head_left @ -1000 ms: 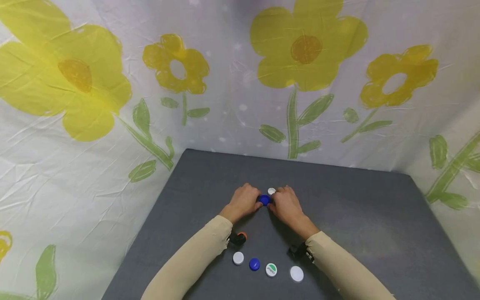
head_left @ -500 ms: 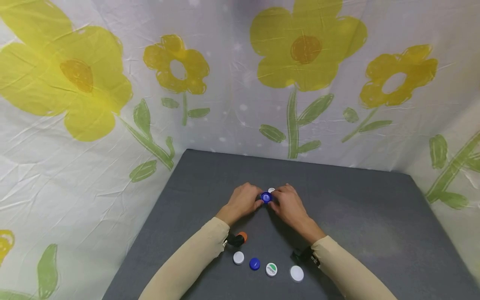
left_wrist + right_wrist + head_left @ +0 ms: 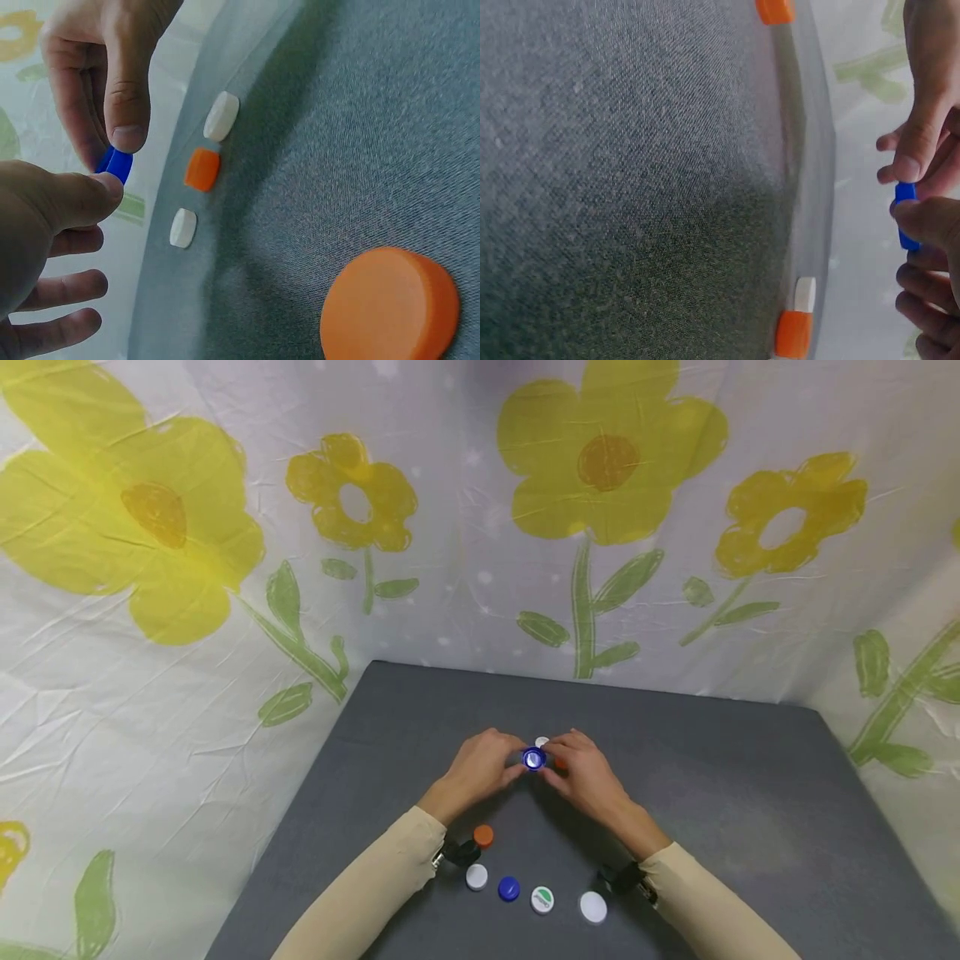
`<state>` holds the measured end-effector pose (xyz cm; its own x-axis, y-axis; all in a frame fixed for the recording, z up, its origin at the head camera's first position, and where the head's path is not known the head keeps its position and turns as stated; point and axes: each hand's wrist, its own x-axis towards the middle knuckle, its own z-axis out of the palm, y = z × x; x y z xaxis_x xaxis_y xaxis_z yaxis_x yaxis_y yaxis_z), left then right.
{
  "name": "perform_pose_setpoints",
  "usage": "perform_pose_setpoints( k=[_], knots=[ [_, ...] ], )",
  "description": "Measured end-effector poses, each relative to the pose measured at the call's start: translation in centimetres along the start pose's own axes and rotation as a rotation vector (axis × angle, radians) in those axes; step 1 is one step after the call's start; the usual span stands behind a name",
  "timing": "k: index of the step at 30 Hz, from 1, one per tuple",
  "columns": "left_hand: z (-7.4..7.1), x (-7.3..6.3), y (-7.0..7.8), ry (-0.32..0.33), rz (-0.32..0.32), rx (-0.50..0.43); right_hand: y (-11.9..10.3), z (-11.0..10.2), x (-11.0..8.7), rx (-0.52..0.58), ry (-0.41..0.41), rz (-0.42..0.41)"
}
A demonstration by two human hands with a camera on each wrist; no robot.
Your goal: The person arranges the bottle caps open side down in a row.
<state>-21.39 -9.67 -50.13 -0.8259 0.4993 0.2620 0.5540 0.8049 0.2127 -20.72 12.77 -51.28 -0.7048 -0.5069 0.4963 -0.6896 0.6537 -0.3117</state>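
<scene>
Both hands pinch a blue bottle cap (image 3: 534,759) between thumbs and fingers, one hand on each side. In the head view its ringed face points up at the camera. My left hand (image 3: 480,768) grips its left edge; in the left wrist view, the lower fingers (image 3: 64,289) spread loosely away from it. The right hand (image 3: 588,777) holds the opposite edge. Seen from the right wrist, the cap (image 3: 906,217) appears edge-on, raised above the tabletop. Behind the hands lies a white cap (image 3: 542,741), and an orange cap (image 3: 560,763) is partly hidden by the right fingers.
On the dark grey table (image 3: 712,827), nearer the body, lie an orange cap (image 3: 483,836), a white cap (image 3: 476,877), a blue cap (image 3: 508,888), a white cap with green print (image 3: 542,900) and a larger white cap (image 3: 593,907). Flowered cloth (image 3: 450,610) hangs around the table.
The held blue cap has tilted so its lighter centre shows. Both forearms have shifted outward, baring the orange cap by the left wrist. An orange cap now shows at the right fingers.
</scene>
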Motion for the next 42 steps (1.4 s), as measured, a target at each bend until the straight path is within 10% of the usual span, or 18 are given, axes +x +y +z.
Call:
perform_pose_setpoints(
  k=[14,21,31,42],
  knots=[
    [-1.8,-2.1,0.6,-0.04,0.072,-0.097,-0.4,-0.8,-1.1,0.102,0.053,-0.121],
    [-1.5,-2.9,0.3,0.015,0.143,0.014,-0.6,-0.7,-1.5,0.107,0.028,-0.116],
    [-1.3,-3.7,0.3,0.222,0.321,0.099,-1.1,-1.4,-1.6,0.186,-0.044,0.009],
    [-1.2,-4.0,0.3,0.235,0.344,-0.075,-1.6,-1.9,-2.1,0.369,-0.134,0.212]
  ],
)
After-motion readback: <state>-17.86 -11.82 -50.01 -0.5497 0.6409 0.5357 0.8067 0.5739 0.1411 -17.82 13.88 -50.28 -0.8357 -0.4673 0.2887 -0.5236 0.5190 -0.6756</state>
